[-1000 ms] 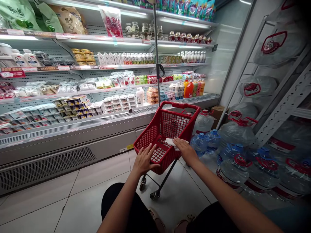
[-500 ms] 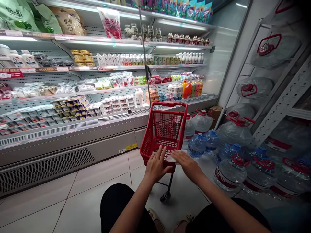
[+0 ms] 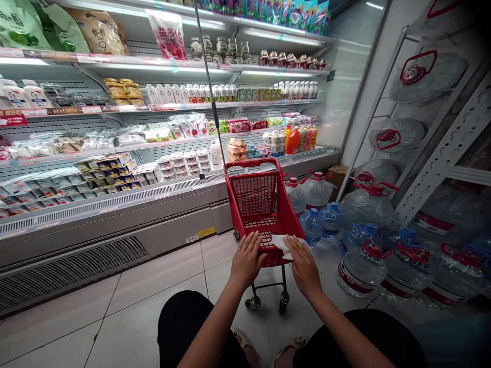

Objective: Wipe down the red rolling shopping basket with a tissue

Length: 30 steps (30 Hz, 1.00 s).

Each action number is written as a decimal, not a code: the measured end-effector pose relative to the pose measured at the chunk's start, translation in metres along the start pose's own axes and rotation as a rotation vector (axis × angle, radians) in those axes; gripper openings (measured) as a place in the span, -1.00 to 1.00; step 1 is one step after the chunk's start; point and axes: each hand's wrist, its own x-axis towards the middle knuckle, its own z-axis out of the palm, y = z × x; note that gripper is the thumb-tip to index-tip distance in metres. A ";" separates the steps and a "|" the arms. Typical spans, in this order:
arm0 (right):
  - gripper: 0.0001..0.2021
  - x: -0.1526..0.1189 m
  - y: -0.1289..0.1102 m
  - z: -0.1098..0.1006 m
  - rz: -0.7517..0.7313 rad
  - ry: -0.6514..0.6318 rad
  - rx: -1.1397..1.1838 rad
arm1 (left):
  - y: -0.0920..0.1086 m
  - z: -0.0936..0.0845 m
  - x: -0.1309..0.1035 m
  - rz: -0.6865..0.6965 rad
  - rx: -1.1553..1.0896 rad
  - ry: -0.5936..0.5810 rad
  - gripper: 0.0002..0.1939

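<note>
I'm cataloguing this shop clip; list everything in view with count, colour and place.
shopping cart: 1, red, centre
cloth: 1, white, on cart's near rim
refrigerated display case: 1, grey and white, beyond cart
pole: 1, grey, above cart's far left corner
pouches: many, blue and purple, top shelf
drink bottles: several, orange to pink, case bottom, right
stacked cups: many, mostly white, case bottom
other packaged goods: many, mixed colours, shelves
water bottles: many, clear, right side
metal rack: at least 1, white, far right
cardboard box: 1, brown, behind water bottles
floor tiles: several, pale, below cart
trousers: 1 pair, black, bottom
shoes: 2, beige, bottom centre
left hand: 1, bare, cart's near rim
right hand: 1, bare, on cloth
</note>
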 end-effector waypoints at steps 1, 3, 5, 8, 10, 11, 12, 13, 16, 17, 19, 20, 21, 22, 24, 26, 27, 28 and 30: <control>-0.15 0.002 -0.006 0.001 -0.016 0.008 -0.037 | 0.005 0.002 0.000 -0.010 -0.003 0.006 -0.33; -0.14 0.004 -0.017 0.005 -0.052 0.005 -0.091 | 0.012 0.004 -0.001 -0.039 -0.002 0.009 -0.29; -0.15 0.003 -0.028 0.008 -0.094 -0.006 -0.108 | 0.018 0.005 -0.002 -0.053 0.008 0.004 -0.29; -0.17 -0.002 -0.033 0.009 -0.138 -0.021 -0.100 | 0.023 0.004 -0.006 -0.036 0.020 -0.003 -0.32; -0.17 -0.006 -0.024 0.005 -0.144 -0.037 -0.081 | 0.025 0.003 -0.008 -0.017 0.014 -0.002 -0.32; -0.18 -0.007 -0.016 0.002 -0.132 -0.044 -0.065 | 0.026 0.002 -0.009 -0.009 0.006 0.003 -0.31; -0.18 -0.007 -0.007 -0.001 -0.105 -0.043 -0.043 | 0.027 0.002 -0.010 -0.004 -0.004 0.011 -0.31; -0.20 -0.007 0.003 -0.004 -0.065 -0.034 -0.016 | 0.029 0.002 -0.010 -0.002 -0.014 0.020 -0.30; -0.28 -0.003 0.027 -0.007 0.077 0.006 0.094 | 0.037 0.005 -0.010 -0.017 -0.038 0.048 -0.26; -0.32 -0.001 0.031 -0.005 0.116 0.021 0.131 | 0.041 0.006 -0.009 -0.026 -0.039 0.053 -0.26; -0.38 0.003 0.034 0.004 0.185 0.058 0.191 | 0.049 0.009 -0.007 -0.038 -0.032 0.052 -0.24; -0.42 0.005 0.033 0.009 0.217 0.087 0.213 | 0.052 0.010 -0.006 -0.040 -0.025 0.048 -0.23; -0.44 0.007 0.031 0.014 0.247 0.121 0.233 | 0.055 0.011 -0.006 -0.038 -0.019 0.044 -0.22; -0.46 0.008 0.028 0.019 0.271 0.154 0.252 | 0.058 0.012 -0.005 -0.034 -0.015 0.041 -0.21; -0.48 0.010 0.022 0.027 0.296 0.206 0.282 | 0.063 0.013 -0.005 -0.022 -0.016 0.041 -0.19; -0.48 0.010 0.015 0.031 0.298 0.227 0.300 | 0.067 0.014 -0.005 -0.013 -0.025 0.044 -0.18; -0.48 0.008 0.010 0.031 0.294 0.228 0.304 | 0.069 0.014 -0.006 -0.011 -0.028 0.044 -0.17; -0.47 0.006 0.005 0.031 0.291 0.224 0.307 | 0.071 0.014 -0.006 -0.012 -0.028 0.041 -0.17; -0.46 -0.001 -0.007 0.031 0.278 0.197 0.320 | 0.077 0.013 -0.008 -0.012 -0.017 0.029 -0.17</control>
